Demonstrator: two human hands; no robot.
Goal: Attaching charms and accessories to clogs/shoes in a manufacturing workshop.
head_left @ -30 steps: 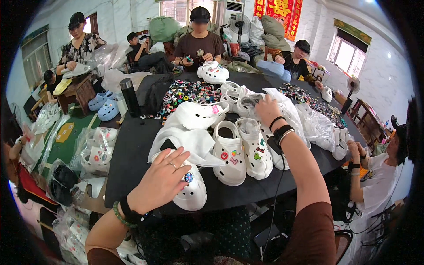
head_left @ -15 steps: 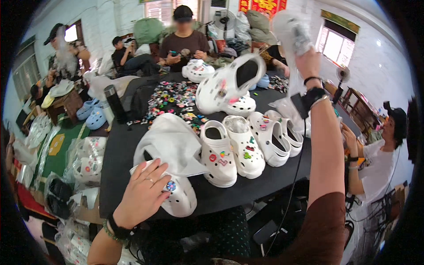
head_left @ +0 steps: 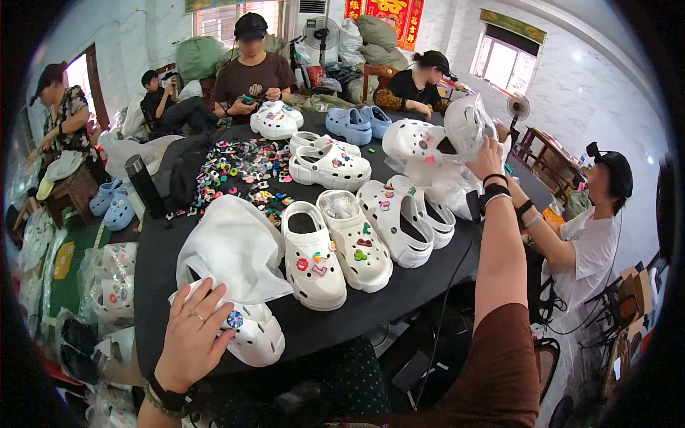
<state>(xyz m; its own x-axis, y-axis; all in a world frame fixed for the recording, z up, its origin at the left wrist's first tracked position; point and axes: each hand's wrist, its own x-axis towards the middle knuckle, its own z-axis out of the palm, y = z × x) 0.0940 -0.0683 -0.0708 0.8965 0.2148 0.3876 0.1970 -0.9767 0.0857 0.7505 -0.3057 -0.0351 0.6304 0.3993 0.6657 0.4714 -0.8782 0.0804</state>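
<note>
My left hand (head_left: 191, 332) lies with the fingers spread on a white shoe (head_left: 258, 339), which sits near the front edge of the dark worktop (head_left: 160, 285) and carries a blue charm. A white sheet (head_left: 232, 250) is just behind it. My right hand (head_left: 489, 158) reaches far forward and touches a white shoe in clear plastic (head_left: 468, 127); I cannot tell if its fingers are pressed together. Between my hands stand several decorated white shoes (head_left: 314, 264), with loose charms (head_left: 242, 171) piled behind.
</note>
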